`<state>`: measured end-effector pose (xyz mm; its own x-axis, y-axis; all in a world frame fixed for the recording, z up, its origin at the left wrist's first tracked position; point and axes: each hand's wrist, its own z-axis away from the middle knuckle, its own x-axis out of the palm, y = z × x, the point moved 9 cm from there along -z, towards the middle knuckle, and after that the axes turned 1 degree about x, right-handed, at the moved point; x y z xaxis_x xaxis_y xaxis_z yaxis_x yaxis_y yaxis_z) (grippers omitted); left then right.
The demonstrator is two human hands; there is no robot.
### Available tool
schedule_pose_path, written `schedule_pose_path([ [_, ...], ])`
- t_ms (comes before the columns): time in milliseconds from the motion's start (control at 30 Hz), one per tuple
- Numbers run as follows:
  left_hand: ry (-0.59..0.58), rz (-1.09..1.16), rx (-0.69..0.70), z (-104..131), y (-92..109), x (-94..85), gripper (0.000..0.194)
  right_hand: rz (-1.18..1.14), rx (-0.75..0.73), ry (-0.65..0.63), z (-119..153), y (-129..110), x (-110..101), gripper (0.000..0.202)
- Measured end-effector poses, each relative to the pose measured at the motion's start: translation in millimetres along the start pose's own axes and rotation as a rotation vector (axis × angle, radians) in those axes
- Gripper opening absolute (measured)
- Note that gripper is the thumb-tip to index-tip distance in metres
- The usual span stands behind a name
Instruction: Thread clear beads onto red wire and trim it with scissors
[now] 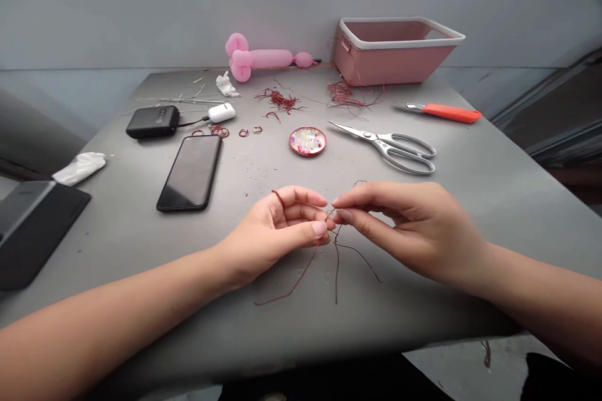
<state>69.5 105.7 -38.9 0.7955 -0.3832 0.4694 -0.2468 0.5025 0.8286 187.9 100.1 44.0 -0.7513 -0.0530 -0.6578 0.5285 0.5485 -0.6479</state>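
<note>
Near the table's front, my left hand (286,225) is closed on a thin dark red cord (301,277), with a loop of red cord round its index finger. Thumb and index finger of my right hand (404,225) pinch at a small pale bead (330,214) between the two hands. Several cord ends hang below the fingertips over the table. Beyond the hands lie a round red-rimmed dish (307,141) of small pale and coloured beads and grey-handled scissors (385,146), blades apart only slightly if at all.
At left are a phone (190,172), a black power bank (153,122) and a white earphone case (221,113). Farther back lie red cord scraps (281,99), a pink balloon (270,58) and a pink basket (395,66). An orange cutter (449,113) lies at right.
</note>
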Motion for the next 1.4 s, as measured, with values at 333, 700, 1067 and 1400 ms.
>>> schedule_pose_path([
  [333,-0.03,0.058,-0.082,-1,-9,-2.2,0.029,-0.047,-0.077,-0.02,1,-6,2,0.01],
  [700,-0.065,0.127,-0.108,-3,-10,0.3,0.029,-0.084,-0.014,-0.025,-1,0,3,0.01],
  [1067,-0.061,0.066,-0.171,-2,-16,1.0,0.026,-0.032,-0.102,-0.045,1,-8,6,0.013],
  [1400,-0.083,0.038,-0.145,-1,-15,2.4,0.022,0.028,-0.145,-0.065,3,-10,5,0.015],
])
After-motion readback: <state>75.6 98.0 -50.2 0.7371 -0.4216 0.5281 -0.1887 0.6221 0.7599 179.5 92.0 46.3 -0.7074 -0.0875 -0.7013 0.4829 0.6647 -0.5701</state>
